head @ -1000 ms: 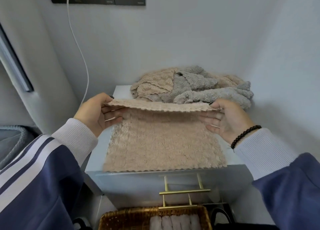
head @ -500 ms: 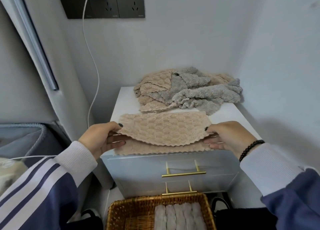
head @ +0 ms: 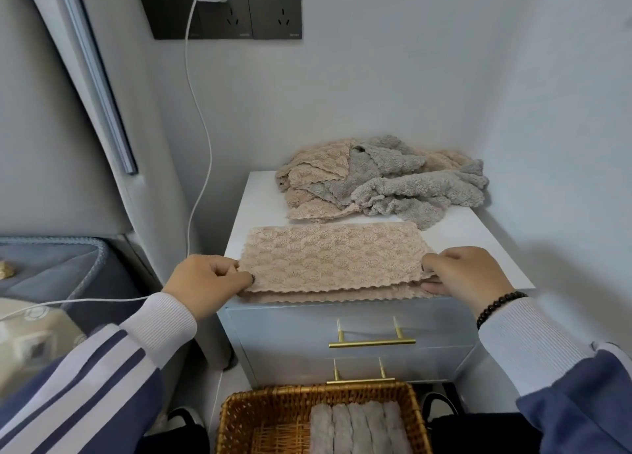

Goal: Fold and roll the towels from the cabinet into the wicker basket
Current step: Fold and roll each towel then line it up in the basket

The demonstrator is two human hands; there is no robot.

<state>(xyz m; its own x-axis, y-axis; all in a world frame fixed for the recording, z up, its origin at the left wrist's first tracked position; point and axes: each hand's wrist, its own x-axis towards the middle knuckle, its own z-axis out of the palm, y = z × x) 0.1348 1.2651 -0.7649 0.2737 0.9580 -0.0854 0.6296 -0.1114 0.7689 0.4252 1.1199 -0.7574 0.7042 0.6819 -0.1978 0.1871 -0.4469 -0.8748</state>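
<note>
A beige towel (head: 337, 257) lies folded in half on the front of the white cabinet top (head: 478, 248). My left hand (head: 208, 281) pinches its near left corner. My right hand (head: 465, 276) pinches its near right corner, thumb on top. Behind it sits a loose pile of beige and grey towels (head: 386, 180). Below, on the floor in front of the cabinet, stands the wicker basket (head: 260, 419) with several rolled grey towels (head: 359, 429) side by side in its right half.
The cabinet has two drawers with gold handles (head: 372, 342). Walls close it in behind and on the right. A white charger cable (head: 200, 129) hangs from a wall socket at the left. A grey bed edge (head: 68, 269) lies to the left.
Both hands brought the far edge of the beige towel toward me and laid it on the near edge, folding it in half. The view has pulled back.
</note>
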